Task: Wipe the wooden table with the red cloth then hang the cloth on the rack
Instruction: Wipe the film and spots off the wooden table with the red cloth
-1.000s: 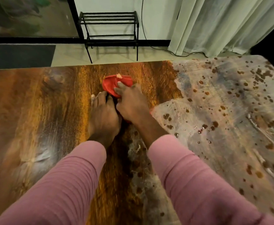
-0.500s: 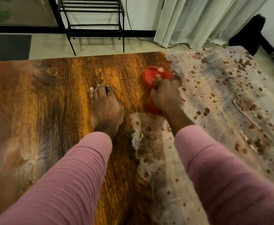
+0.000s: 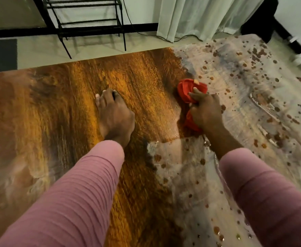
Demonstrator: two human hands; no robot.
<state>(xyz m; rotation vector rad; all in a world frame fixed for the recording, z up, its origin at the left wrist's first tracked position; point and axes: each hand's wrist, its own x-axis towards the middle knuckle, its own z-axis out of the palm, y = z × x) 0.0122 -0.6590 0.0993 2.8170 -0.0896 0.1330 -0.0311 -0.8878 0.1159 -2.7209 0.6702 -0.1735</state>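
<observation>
**Inspector:** Head view. Report hand state and cloth position.

**Operator:** The right hand (image 3: 207, 111) has its fingers curled round the crumpled red fabric cloth (image 3: 187, 90) and presses it onto the wide brown wooden bench (image 3: 44, 107). The cloth bulges out ahead of the fingers and below the palm on the thumb side. The left hand (image 3: 116, 118) lies palm down on bare wood, fingers straight and close together, well to the left of the right hand. It holds nothing.

**Inspector:** Progress?

**Operator:** Judged partway through wiping. Wood around the left hand shows clean grain. A pale grey film with brown spots (image 3: 249, 125) covers the bench from under the right hand outward to its right, and runs back beneath the right forearm. That area is left to wipe. Hanging is not yet done. The black metal tiered rack (image 3: 89, 32) stands on the floor beyond the far bench edge, ahead of the left hand, with no cloth on its visible rails.

**Inspector:** Limits of the view?

**Operator:** The frame cuts off the rack top. The right hand hides its own palm and part of the cloth. Pink ribbed sleeves (image 3: 71, 202) cover part of the near bench. Blur softens the near grain. Whether the film is wet or dry cannot be told.
</observation>
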